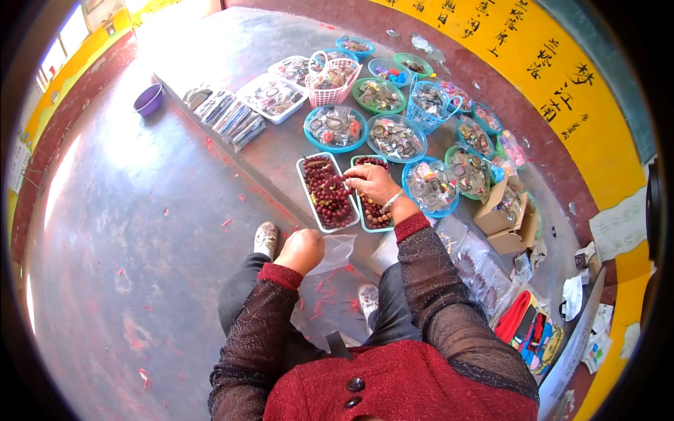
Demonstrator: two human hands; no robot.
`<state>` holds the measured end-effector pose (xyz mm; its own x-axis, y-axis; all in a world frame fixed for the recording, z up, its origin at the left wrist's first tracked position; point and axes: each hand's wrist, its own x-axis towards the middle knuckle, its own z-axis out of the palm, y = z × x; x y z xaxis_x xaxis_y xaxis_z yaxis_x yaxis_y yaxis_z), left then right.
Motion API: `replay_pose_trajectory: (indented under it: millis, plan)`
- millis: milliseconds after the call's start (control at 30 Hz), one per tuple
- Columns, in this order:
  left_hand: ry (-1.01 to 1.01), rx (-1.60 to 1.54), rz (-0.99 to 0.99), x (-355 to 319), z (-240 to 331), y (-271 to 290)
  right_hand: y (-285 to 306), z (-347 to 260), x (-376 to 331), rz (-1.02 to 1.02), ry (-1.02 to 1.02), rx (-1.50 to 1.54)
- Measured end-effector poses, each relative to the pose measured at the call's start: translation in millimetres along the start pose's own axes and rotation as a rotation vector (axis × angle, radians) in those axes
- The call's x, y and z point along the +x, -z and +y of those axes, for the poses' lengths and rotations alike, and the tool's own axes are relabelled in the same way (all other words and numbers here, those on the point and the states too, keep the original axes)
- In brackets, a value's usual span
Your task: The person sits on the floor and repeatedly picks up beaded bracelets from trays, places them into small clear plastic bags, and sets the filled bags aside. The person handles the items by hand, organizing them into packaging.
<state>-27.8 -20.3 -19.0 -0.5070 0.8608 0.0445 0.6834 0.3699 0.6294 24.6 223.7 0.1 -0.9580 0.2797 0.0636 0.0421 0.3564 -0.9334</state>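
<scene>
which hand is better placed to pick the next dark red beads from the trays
Right. The right hand is already over the trays of dark red beads, fingers down at them. The left hand is nearer the body, gripping a clear plastic bag.

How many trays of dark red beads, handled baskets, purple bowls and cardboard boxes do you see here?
Trays of dark red beads: 2
Handled baskets: 2
Purple bowls: 1
Cardboard boxes: 2
Total: 7
</scene>
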Motion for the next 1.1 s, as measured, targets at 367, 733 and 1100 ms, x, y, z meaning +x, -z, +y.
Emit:
replay_pose_trajectory:
  millis: [367, 733, 1100]
  plan:
    - [0.034, -0.076, -0.044, 8.9, 4.2, -6.5, 5.8, -87.1, -86.5, -0.125, -0.029, 0.268]
    - [0.023, -0.142, -0.028, 7.4, 20.3, 11.3, 5.4, -64.6, -90.1, -0.190, -0.104, 0.189]
    - [-0.047, -0.115, -0.014, 6.3, 19.4, 5.1, -3.0, -51.5, -85.4, -0.322, 0.105, -0.153]
